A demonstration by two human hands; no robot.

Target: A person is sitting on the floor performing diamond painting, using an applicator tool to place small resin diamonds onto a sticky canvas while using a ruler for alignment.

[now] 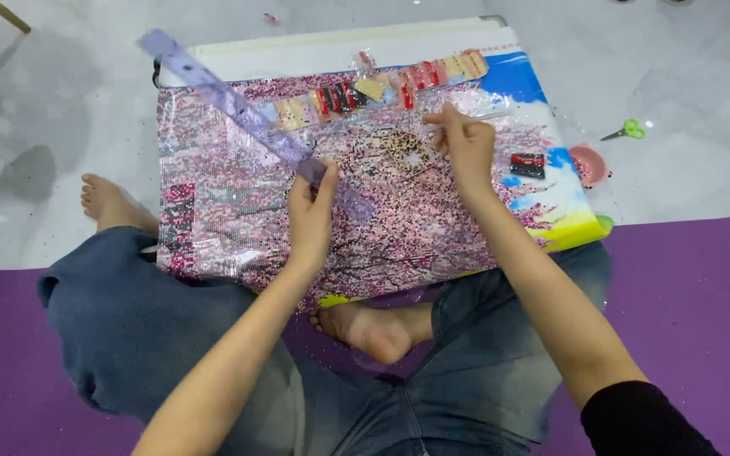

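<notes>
A clear purple ruler lies slanted across the pink bead canvas on the person's lap, the left hand with fingers clamped on its lower end, the right hand pinching a thin pen-like tool, green scissors on the floor.

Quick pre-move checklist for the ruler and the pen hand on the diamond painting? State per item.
1. Left hand grips the purple ruler: ok, fingers closed on its lower part.
2. Ruler lies flat on the diamond painting canvas: not ok, far end juts past the top edge.
3. Right hand holds a pen-like tool: cannot tell, too small.
4. Canvas supported: ok, resting on the lap.
5. Bead packets within reach: ok, along the top edge.
6. Green scissors clear of hands: ok, on the floor.
</notes>
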